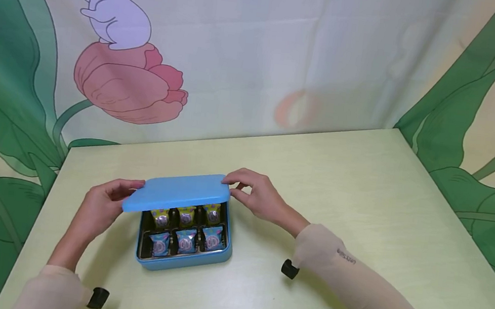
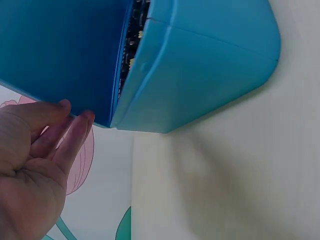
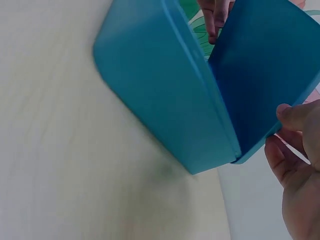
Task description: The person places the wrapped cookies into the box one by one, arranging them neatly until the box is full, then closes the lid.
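Observation:
A blue rectangular box stands on the table with its blue lid tilted up over the rear half. In the wrist views, the lid's back edge meets the box's rear rim. My left hand pinches the lid's left edge between thumb and fingers. At the opposite end, my right hand pinches the right edge, thumb on the inner face. Inside the box lie several small wrapped sweets, the yellow packets behind and the blue packets in front, each in a dark compartment. The lid partly covers the rear row.
The pale wooden table extends well to the right of the box. A printed curtain with plants and a white animal hangs along its back edge. Black pieces hang by both wrists, near the left sleeve and right sleeve.

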`<state>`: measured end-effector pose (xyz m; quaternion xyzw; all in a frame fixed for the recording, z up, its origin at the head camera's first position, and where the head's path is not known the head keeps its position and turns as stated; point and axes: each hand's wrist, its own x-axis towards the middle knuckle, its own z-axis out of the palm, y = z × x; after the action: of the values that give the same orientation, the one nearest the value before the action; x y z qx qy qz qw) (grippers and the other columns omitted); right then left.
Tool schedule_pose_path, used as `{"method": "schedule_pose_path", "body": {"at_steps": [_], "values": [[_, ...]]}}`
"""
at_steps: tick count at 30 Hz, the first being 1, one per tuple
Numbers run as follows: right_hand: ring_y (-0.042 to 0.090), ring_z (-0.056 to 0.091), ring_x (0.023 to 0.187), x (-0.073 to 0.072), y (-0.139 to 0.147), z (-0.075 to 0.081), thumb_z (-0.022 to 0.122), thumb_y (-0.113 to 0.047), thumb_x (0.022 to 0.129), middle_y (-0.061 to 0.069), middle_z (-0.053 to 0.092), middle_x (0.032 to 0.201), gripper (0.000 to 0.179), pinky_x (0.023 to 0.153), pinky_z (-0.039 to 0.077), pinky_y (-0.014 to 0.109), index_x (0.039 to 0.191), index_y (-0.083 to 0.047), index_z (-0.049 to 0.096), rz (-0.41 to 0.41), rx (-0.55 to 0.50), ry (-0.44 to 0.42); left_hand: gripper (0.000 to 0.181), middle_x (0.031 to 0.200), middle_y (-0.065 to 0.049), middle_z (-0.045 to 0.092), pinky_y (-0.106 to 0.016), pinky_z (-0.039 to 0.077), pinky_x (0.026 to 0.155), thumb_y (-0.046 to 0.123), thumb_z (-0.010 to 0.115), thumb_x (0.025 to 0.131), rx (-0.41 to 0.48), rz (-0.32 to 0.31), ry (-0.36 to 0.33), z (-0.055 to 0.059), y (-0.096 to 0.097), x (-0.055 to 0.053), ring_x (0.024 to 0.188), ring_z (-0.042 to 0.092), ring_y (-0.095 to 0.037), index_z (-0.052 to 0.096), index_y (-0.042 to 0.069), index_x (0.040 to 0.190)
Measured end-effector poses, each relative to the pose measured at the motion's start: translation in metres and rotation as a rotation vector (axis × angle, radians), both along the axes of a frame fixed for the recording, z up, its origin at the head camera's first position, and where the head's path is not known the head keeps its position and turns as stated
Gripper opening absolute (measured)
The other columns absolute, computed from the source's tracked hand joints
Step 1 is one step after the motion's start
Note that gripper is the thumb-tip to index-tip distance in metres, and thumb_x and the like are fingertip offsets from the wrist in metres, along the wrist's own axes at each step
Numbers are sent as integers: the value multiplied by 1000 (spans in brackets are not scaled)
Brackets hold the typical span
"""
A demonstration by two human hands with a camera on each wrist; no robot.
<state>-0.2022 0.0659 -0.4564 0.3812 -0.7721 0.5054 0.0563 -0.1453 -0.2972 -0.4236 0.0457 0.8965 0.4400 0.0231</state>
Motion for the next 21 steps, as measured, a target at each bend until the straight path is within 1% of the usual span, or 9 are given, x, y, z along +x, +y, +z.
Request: {"method": "schedule_pose_path", "body": {"at_steps": [3,5,10,12,14,19,21], "values": [[33,68,102,2,0,-3,71,8,92,10,71,117,26,86,56,26,116,-2,73,28,0,33,38,140,-21,62,-10,50,81,2,65,101,-3,-4,12,-2,1,2,122,63,-41,64,1,139],[31,67,105,3,1,-4,73,7,92,10,70,118,26,86,56,25,116,-2,73,41,9,47,37,140,-20,62,-9,49,82,3,65,101,-9,-11,21,-4,1,3,123,62,-40,64,1,139],[23,65,110,8,1,-7,75,5,91,10,69,120,26,86,55,24,117,-2,74,44,58,71,33,139,-14,64,-5,43,85,7,61,104,-56,-23,40,-6,-1,6,129,59,-37,67,3,137],[22,65,111,9,1,-7,75,4,91,11,69,121,26,86,56,25,116,-1,74,40,74,80,32,139,-12,64,-3,41,86,10,60,106,-70,-20,41,-6,-1,7,131,57,-36,68,4,136],[22,65,111,11,1,-8,75,4,91,12,69,122,26,86,56,28,117,-1,74,36,84,85,32,139,-12,63,-3,41,87,13,58,107,-66,-15,34,-7,-1,8,133,56,-35,68,4,136],[25,67,107,15,1,-11,76,3,91,12,68,124,27,86,57,30,118,0,74,29,112,93,35,141,-10,63,-3,39,88,22,56,109,-67,13,18,-9,1,12,135,54,-34,67,4,137],[26,67,108,17,2,-14,77,2,90,12,68,125,28,87,57,31,118,0,75,21,119,101,36,141,-10,63,-3,40,88,24,56,108,-63,19,20,-10,2,14,135,54,-34,67,4,137]]}}
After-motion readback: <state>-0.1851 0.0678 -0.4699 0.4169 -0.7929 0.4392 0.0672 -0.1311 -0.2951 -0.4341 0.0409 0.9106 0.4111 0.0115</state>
